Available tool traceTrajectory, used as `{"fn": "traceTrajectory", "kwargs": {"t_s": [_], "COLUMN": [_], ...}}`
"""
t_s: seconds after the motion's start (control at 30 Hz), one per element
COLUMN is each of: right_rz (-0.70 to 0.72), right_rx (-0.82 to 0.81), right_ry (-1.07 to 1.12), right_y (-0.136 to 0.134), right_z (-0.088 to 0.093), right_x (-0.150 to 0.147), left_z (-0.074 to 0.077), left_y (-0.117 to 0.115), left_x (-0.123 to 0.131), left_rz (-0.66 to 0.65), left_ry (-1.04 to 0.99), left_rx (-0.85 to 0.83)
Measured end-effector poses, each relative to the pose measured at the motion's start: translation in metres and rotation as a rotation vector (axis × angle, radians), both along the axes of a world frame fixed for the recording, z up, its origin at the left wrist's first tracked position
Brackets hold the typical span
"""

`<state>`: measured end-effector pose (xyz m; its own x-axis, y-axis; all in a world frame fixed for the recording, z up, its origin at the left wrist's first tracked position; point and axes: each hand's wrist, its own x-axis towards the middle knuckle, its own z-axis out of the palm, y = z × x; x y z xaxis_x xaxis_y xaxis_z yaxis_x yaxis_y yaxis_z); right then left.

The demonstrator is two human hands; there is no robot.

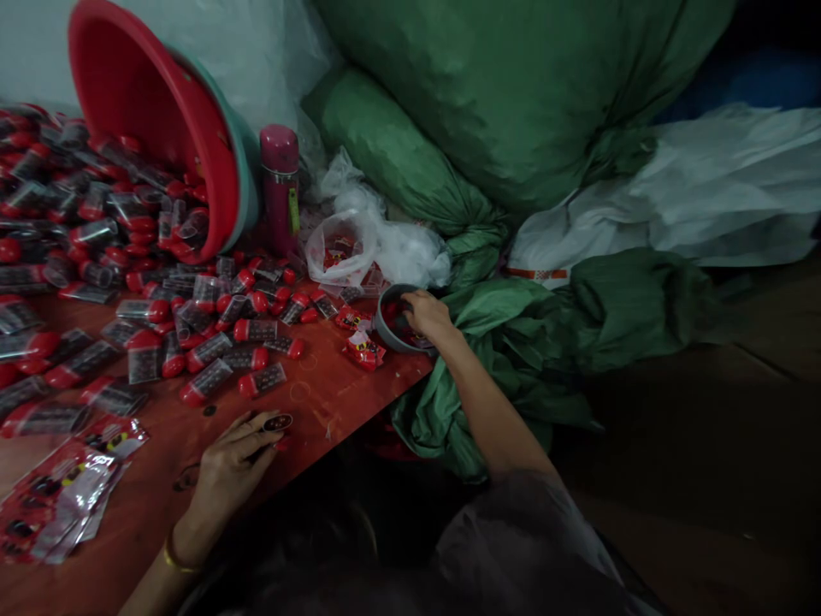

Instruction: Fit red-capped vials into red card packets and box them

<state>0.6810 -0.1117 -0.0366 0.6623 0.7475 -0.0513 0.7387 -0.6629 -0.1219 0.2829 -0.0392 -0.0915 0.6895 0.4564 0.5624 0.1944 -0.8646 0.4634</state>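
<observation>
My left hand (234, 466), near the front edge of the red table, is closed round a small red-capped clear tube (278, 423). Its dark oval open end faces me. My right hand (426, 315) reaches into a grey bowl (386, 329) at the table's right corner. Its fingers are curled, and their tips are hidden inside, so what they grip cannot be made out. Just left of the bowl lie small red printed packets (364, 349). Many similar clear tubes with red caps (209, 379) are spread over the table.
A red basin (221, 171) lies tipped on its side among the tubes, beside a pink flask (280, 192). Flat red packets (64, 488) lie at the left front. A clear plastic bag (339, 252) stands behind the bowl. Green sacks (513, 94) bulge at the back right.
</observation>
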Motion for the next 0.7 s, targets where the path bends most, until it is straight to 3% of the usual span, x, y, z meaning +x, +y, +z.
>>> {"fn": "traceTrajectory", "kwargs": {"t_s": [0.2, 0.37, 0.57, 0.7], "right_rz": [-0.026, -0.03, 0.002, 0.0], "right_rx": [0.125, 0.337, 0.802, 0.844], "right_ry": [0.134, 0.335, 1.076, 1.191], "right_y": [0.009, -0.013, -0.036, -0.036], "right_z": [-0.003, 0.011, 0.027, 0.032], "right_x": [0.007, 0.003, -0.024, -0.041], "left_z": [-0.005, -0.002, 0.002, 0.003], "left_y": [0.0, 0.0, -0.001, -0.001], "left_x": [-0.002, -0.001, 0.001, 0.001], "left_rz": [-0.008, -0.006, 0.004, 0.0], "left_ry": [0.025, 0.023, 0.002, 0.002], "left_rx": [-0.01, 0.004, 0.021, 0.022]}}
